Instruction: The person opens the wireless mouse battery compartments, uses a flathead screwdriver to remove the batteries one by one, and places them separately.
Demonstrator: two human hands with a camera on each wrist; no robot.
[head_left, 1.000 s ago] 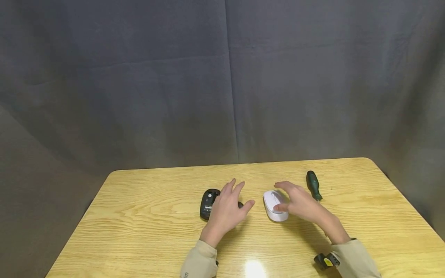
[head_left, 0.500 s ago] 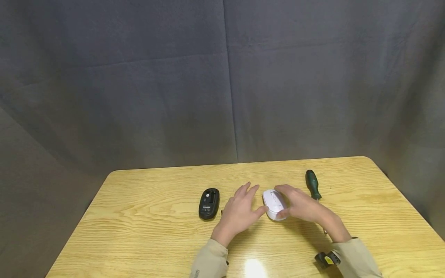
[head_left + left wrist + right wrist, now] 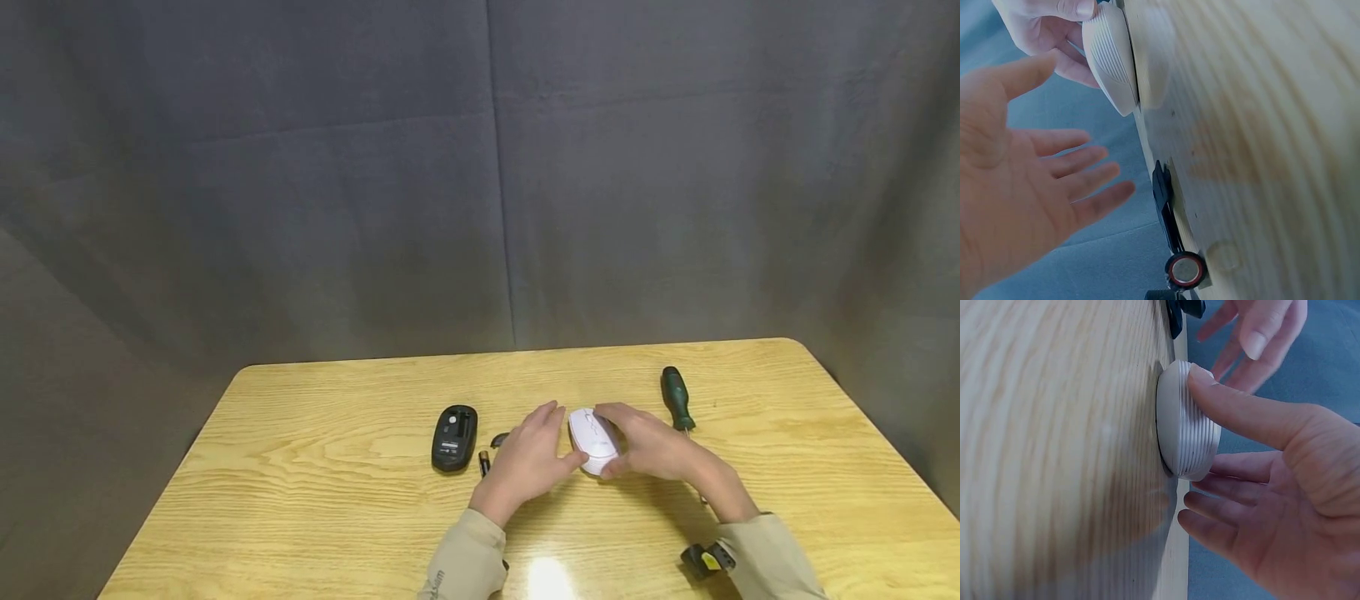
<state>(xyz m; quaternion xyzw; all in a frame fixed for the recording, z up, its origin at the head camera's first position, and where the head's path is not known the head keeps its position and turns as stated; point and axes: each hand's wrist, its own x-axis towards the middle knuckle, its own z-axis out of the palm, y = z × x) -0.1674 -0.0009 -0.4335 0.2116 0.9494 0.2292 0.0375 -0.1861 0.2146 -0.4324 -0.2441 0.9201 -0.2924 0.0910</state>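
A white computer mouse point(image 3: 591, 433) lies right side up on the wooden table, its ribbed rear end point(image 3: 1194, 431) towards me. My right hand point(image 3: 648, 442) holds it from the right, thumb on the ribbed end and fingers along the far side. Just left of it, my left hand point(image 3: 527, 460) is spread with loosely straight fingers, palm turned towards the mouse and nothing in its grasp. In the left wrist view the left thumb point(image 3: 1029, 74) points at the white mouse across a small gap.
Left of my hands a black mouse point(image 3: 454, 439) lies upside down, its battery slot exposed. Between it and my left hand are a battery point(image 3: 484, 462) and a small black cover point(image 3: 499, 439). A green-handled screwdriver point(image 3: 677, 398) lies beyond my right forearm, its shaft partly hidden.
My left hand has moved right, from over the black mouse's edge to beside the white mouse, uncovering the black mouse, battery and cover. My right hand has settled on the white mouse.
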